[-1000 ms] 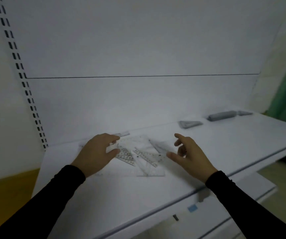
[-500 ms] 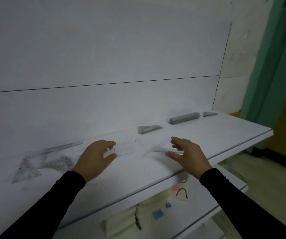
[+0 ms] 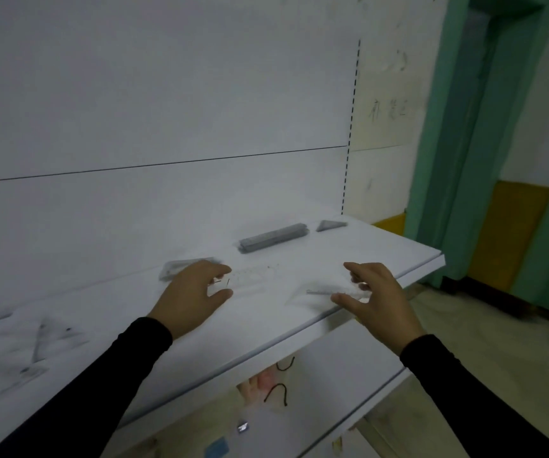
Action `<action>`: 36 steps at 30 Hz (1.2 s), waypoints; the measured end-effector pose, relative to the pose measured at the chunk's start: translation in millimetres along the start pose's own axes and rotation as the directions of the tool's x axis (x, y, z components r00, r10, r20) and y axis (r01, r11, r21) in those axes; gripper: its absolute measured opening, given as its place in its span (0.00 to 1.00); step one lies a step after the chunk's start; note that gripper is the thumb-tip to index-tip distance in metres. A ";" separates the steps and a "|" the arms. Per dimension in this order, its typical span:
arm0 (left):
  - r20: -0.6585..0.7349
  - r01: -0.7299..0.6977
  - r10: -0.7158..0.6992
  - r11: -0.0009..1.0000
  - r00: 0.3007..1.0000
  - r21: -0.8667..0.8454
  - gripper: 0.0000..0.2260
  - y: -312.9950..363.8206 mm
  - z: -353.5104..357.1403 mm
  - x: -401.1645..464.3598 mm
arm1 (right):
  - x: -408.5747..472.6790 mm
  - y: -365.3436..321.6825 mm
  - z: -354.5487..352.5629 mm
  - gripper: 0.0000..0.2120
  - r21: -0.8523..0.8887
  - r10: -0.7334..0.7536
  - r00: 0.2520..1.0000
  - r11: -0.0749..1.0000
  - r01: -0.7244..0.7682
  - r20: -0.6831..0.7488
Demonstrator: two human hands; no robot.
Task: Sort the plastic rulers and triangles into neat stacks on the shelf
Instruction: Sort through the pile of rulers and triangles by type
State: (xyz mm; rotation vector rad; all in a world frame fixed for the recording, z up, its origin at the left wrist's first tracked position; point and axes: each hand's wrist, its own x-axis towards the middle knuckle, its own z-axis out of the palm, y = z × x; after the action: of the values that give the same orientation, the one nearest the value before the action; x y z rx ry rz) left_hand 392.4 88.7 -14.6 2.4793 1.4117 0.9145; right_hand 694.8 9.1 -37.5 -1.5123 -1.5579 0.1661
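While the left grip [image 3: 197,292] pinches a clear ruler [image 3: 250,279], the right grip [image 3: 377,297] holds a clear triangle [image 3: 319,289].

Both arms wear long, plain black fabric sleeves [image 3: 127,368] ending at the wrists; the hands are bare.

left hand [image 3: 189,296] + clear ruler [image 3: 248,278]: carried rightward, nearer ruler stack [image 3: 273,237] | right hand [image 3: 377,297] + clear triangle [image 3: 324,289]: likewise
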 end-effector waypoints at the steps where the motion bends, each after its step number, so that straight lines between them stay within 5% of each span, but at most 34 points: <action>1: 0.005 -0.005 0.005 1.000 1.000 -0.006 0.16 2.5 9.3 13.4 | 4.8 8.9 -3.9 0.26 -0.007 0.016 1.000 1.000 -0.016 -0.005; 8: 0.043 -0.014 0.014 1.000 0.999 0.009 0.15 3.4 68.6 129.9 | 59.8 64.0 -10.7 0.26 -0.104 0.042 0.999 0.994 -0.041 0.010; 11: 0.113 0.033 -0.039 0.998 0.993 0.053 0.02 -3.8 89.8 183.8 | 91.3 82.3 -9.7 0.26 -0.131 0.046 0.998 0.991 -0.040 0.043; 20: 0.192 0.210 -0.257 0.949 0.947 0.234 0.18 -12.9 135.9 272.3 | 165.5 147.5 -7.0 0.26 -0.172 0.002 0.994 0.985 0.017 0.113; 26: 0.152 0.258 -0.328 0.898 0.932 0.356 0.21 -16.4 143.9 273.2 | 223.8 188.6 0.0 0.25 -0.126 -0.065 0.966 0.987 0.099 0.249; 33: -0.068 0.297 -0.289 0.930 0.955 0.215 0.15 31.2 159.7 217.3 | 301.1 238.4 18.0 0.26 -0.040 -0.177 0.879 0.976 0.216 0.442; 36: -0.032 0.388 -0.395 0.879 0.918 0.278 0.28 51.9 181.8 194.1 | 331.0 258.8 33.9 0.27 -0.042 -0.210 0.839 0.963 0.266 0.501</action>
State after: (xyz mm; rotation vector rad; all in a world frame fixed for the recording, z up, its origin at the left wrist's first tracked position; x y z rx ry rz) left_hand 606.5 249.7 -55.4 2.2286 2.0579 0.6312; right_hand 919.7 365.0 -59.4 -1.4069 -2.1844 0.3498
